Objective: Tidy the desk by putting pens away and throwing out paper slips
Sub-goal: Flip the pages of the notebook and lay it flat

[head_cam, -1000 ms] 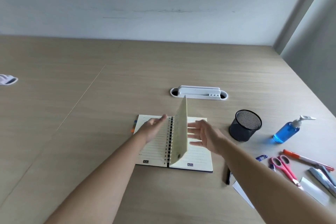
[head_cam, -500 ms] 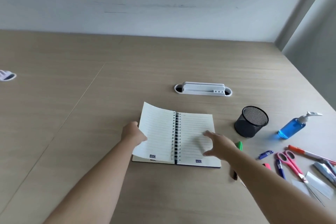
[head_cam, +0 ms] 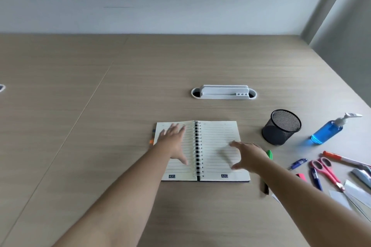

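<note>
An open spiral notebook (head_cam: 218,136) lies flat in the middle of the desk. My left hand (head_cam: 173,142) rests palm down on its left page, fingers spread. My right hand (head_cam: 248,156) hovers over the right page with fingers apart, holding nothing. A green-capped marker (head_cam: 268,156) lies just right of the notebook, partly under my right arm. Blue pens (head_cam: 297,164) and an orange marker (head_cam: 339,158) lie further right, beside white paper slips (head_cam: 355,188). A black mesh pen cup (head_cam: 281,127) stands empty to the right of the notebook.
Pink scissors (head_cam: 326,170) lie among the pens. A blue sanitizer bottle (head_cam: 329,130) stands at the right edge. A white cable grommet (head_cam: 223,92) sits behind the notebook. Coloured tabs (head_cam: 152,140) stick out at the notebook's left edge. The wall closes the far side.
The page that stood upright has been turned over to the left. My left hand moved onto the left page and flattened it. My right hand stayed over the right page.
</note>
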`<action>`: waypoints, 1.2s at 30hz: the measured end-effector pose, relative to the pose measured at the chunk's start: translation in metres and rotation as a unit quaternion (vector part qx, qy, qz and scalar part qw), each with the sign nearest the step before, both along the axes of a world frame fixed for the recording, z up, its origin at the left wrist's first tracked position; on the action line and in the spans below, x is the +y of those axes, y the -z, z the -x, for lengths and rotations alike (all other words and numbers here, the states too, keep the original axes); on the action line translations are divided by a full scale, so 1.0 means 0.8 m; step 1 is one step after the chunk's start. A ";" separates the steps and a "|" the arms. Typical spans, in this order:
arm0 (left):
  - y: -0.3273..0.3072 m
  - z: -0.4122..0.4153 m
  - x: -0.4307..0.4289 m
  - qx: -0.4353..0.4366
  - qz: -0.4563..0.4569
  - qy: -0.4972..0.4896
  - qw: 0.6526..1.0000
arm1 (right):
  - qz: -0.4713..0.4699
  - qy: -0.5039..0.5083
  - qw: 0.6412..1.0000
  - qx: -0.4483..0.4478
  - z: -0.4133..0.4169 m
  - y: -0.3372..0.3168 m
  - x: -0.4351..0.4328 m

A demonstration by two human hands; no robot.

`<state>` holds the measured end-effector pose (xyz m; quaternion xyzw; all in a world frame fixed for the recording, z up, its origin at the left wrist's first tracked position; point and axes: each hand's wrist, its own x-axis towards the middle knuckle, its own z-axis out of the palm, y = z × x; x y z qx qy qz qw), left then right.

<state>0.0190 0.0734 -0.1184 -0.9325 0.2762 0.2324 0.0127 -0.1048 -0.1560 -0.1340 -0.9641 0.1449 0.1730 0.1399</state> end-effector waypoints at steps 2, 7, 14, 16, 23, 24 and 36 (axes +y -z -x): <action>0.004 0.003 -0.023 0.039 -0.070 0.072 0.994 | 0.015 -0.008 1.000 0.005 -0.002 -0.005 0.002; 0.032 0.011 -0.038 0.033 -0.147 0.086 0.985 | 0.016 -0.020 1.000 -0.001 -0.002 -0.007 0.001; 0.029 0.016 -0.009 0.013 -0.069 0.093 0.993 | 0.002 -0.058 0.998 -0.032 0.008 -0.001 0.002; 0.029 0.023 0.009 -0.016 0.000 0.083 0.996 | -0.017 -0.080 0.992 -0.096 0.020 0.004 0.008; 0.063 0.069 0.072 -0.016 0.045 0.056 0.997 | -0.008 -0.135 0.978 -0.161 0.079 0.041 0.037; 0.068 0.073 0.076 -0.022 0.042 0.056 0.997 | 0.011 -0.140 0.977 -0.163 0.083 0.046 0.035; 0.061 0.010 0.014 0.009 0.048 -0.004 0.999 | -0.029 -0.033 0.991 -0.129 0.005 0.033 -0.016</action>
